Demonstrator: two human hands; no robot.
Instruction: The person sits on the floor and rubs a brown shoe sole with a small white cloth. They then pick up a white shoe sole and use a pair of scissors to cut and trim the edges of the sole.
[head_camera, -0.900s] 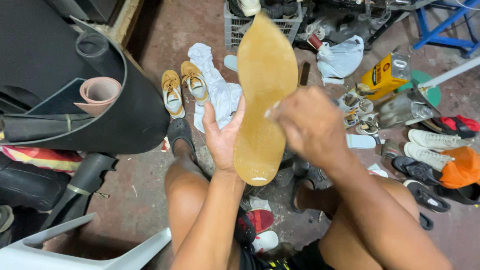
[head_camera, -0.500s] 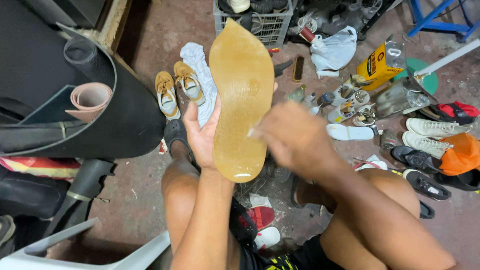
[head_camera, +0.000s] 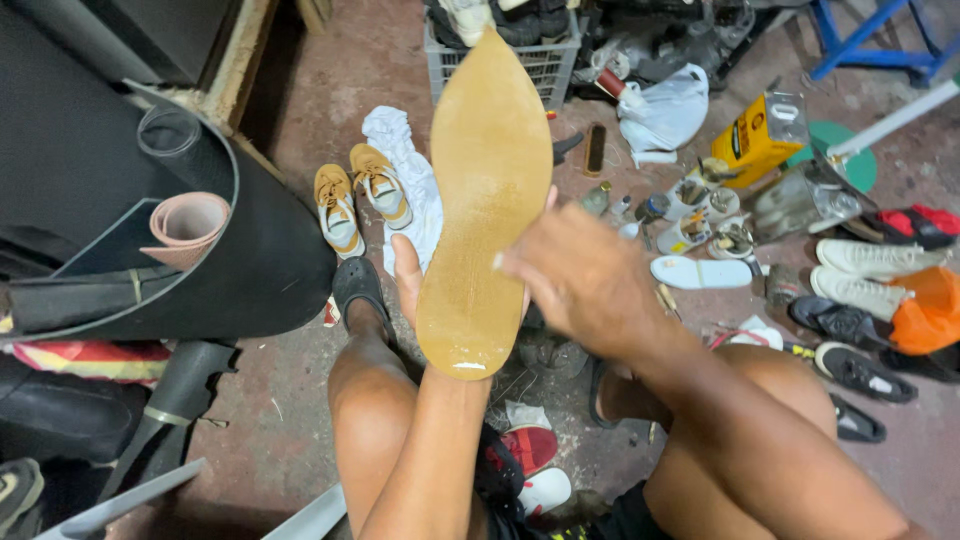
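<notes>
Tan leather is filling the middle of your view: you are holding a long shoe sole (head_camera: 483, 210) upright in front of you, its pointed toe reaching up toward the grey plastic crate (head_camera: 545, 62) at the far side of the floor and its rounded heel sitting low by your wrist. Your left hand (head_camera: 412, 285) is cradling the sole from behind, the thumb showing along its left edge and fingertips peeking past the right edge, so the hand is wrapping around it rather than lying flat. Your right hand (head_camera: 585, 285) is hovering just beside the sole's right edge, fingers curled loosely together; whether it is pinching anything, you cannot tell from here.

The concrete floor (head_camera: 300, 120) around you is crowding in. To your left, big rolls of black rubber sheet (head_camera: 250, 270) are pressing close to your left knee. A pair of tan sneakers (head_camera: 355, 195) and a white cloth (head_camera: 405, 165) are lying just behind the sole. To the right, a yellow can (head_camera: 755, 140), small bottles, a white insole (head_camera: 700, 272) and a row of shoes are lining the floor's right side. The most open stretch is lying between the rolls and the crate.
</notes>
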